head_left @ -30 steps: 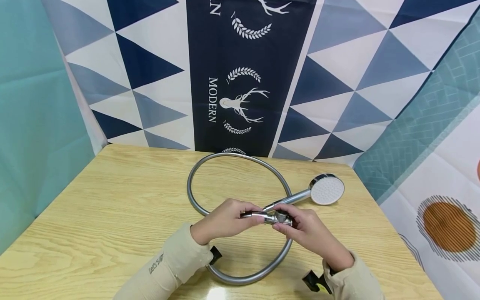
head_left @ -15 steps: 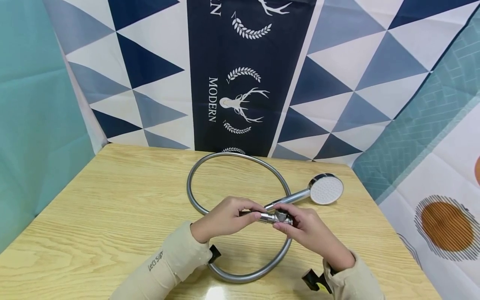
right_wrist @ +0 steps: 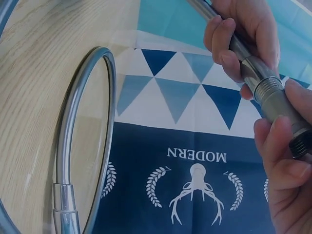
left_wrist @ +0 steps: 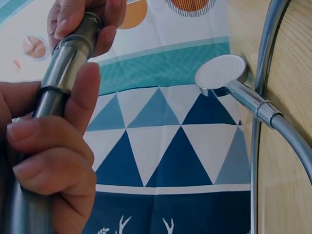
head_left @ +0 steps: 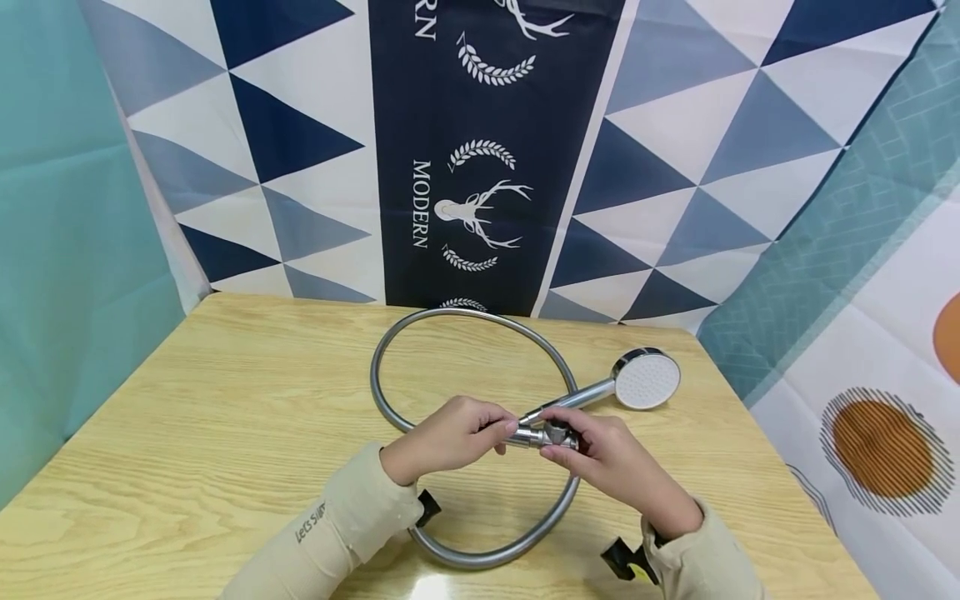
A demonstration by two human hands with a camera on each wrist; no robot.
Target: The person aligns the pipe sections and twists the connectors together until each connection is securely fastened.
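Note:
Over the front of the loop, my left hand grips the end of the grey shower hose, its fingers curled round the smooth chrome connector. My right hand pinches a short chrome valve fitting between thumb and fingers. Connector and fitting are in line, with a band of screw thread showing between them in the right wrist view. At the fitting's far end is a dark threaded opening. The hose's other end joins a shower head, lying on the table with its white face showing.
The hose loops widely across the wooden table. A patterned cloth hangs behind the table's back edge, with teal cloth at the left. Black wrist mounts stick out by the sleeves.
My left fingers and thumb have shifted round the hose connector, while my right hand keeps the fitting almost still. The head view has moved slightly; the shower head lies as before.

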